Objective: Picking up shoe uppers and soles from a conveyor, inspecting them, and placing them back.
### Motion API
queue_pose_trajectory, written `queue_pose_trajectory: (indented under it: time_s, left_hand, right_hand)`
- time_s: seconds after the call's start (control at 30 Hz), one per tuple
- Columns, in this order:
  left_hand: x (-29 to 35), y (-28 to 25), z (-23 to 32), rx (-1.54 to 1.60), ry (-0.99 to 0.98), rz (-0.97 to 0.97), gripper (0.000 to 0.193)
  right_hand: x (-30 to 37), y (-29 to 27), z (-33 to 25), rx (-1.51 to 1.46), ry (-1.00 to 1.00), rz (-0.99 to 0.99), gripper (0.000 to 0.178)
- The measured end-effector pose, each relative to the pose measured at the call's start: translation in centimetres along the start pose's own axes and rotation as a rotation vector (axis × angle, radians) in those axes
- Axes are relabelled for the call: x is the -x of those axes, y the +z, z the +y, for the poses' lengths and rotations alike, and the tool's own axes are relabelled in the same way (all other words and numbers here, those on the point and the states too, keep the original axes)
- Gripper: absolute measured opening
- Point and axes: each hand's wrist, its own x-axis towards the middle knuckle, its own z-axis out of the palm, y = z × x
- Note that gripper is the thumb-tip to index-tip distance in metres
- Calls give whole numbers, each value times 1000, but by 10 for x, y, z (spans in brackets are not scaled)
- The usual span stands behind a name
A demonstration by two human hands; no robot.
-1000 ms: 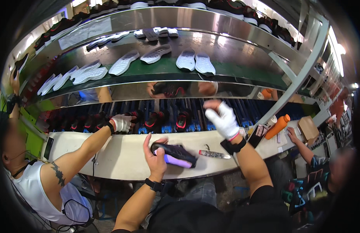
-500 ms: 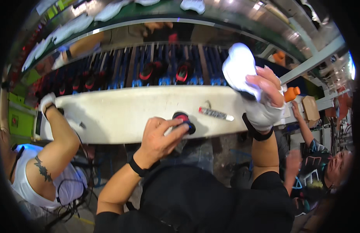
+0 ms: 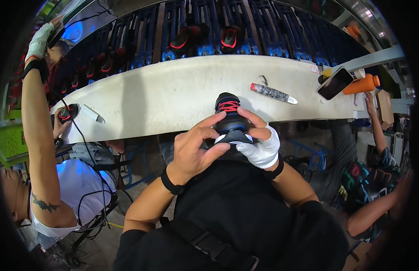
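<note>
The biggest thing I see is the pale bench (image 3: 173, 88), which bends across the scene, and along its far side runs a blue slatted conveyor (image 3: 146, 34) with several dark shoes (image 3: 188, 37) with red trim on it. At the left sits a co-worker (image 3: 83, 180) in a white sleeveless top, one gloved hand raised to the far left; at the right is another co-worker (image 3: 372, 189) in a dark patterned shirt. In the middle, over the near edge of the bench, a black shoe (image 3: 235, 122) is held with its toe to the far side. The bare left hand (image 3: 193, 147) pinches it from the left with thumb and fingers, and the right hand (image 3: 263, 144) (its white glove leaves some fingertips uncovered) grips it from the right. Near the far right corner lie an orange bottle (image 3: 364, 84) and a dark-screened phone (image 3: 336, 83), and left of them a slim tool (image 3: 270, 92) with a wrapped handle. Smallest are the red laces (image 3: 229, 106) and a white sole edge (image 3: 221, 138), showing beside the thumbs.
</note>
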Motion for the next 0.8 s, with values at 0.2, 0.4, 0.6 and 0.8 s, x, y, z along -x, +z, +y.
queue_pose_trajectory:
  time_s: [0.2, 0.4, 0.6, 0.8]
  left_hand:
    - [-3, -1, -4, -66, 24, -43, 41]
    - [-2, 0, -6, -54, 33, -21, 40]
    - [1, -7, -7, -109, 64, -6, 37]
    - [-58, -55, 46, -554, -76, -433, 74]
  right_hand:
    - [-6, -1, 6, 86, -118, -10, 46]
    - [-6, -2, 12, 126, -121, -14, 48]
    - [-18, 13, 23, 202, -195, 22, 46]
    - [-27, 28, 18, 336, -148, -61, 39]
